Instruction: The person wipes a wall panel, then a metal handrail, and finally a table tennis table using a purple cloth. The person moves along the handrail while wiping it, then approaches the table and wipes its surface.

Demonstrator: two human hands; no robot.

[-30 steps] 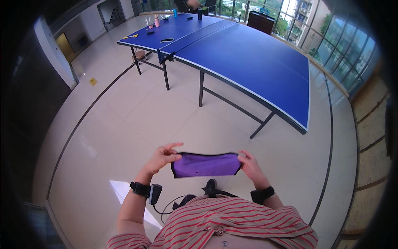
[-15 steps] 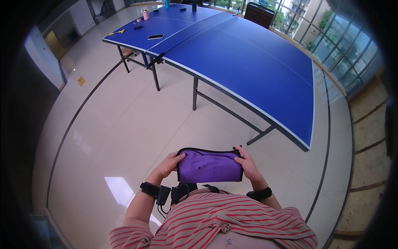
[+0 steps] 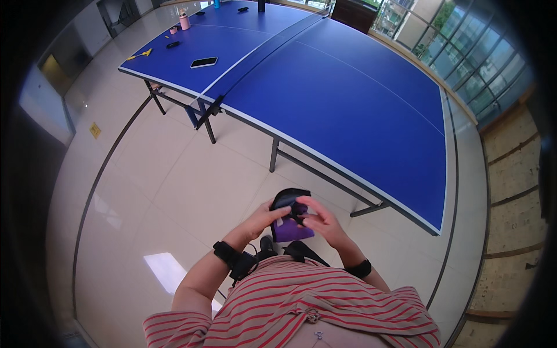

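Observation:
A purple fabric pouch (image 3: 292, 233) with black edging is in front of my belly, turned so that its dark inner side partly shows. My left hand (image 3: 262, 220) grips its left edge, the thumb lying across the dark part. My right hand (image 3: 325, 225) is at the pouch's right side, its fingers bent and spread around a dark part there. Whether the right fingertips touch that part is hard to tell. The fingers of my left hand behind the pouch are hidden.
Ahead stands a blue table-tennis table (image 3: 348, 110) with a net (image 3: 261, 52) across it. On its far left half are a phone (image 3: 204, 62), a pink bottle (image 3: 184, 22) and a yellow tool-like item (image 3: 140, 54). Wooden panels (image 3: 510, 220) line the right side.
The pouch was stretched wide between both hands; now it is turned and bunched, showing its dark side. My right hand has let go of its right edge and moved left, close to the left hand.

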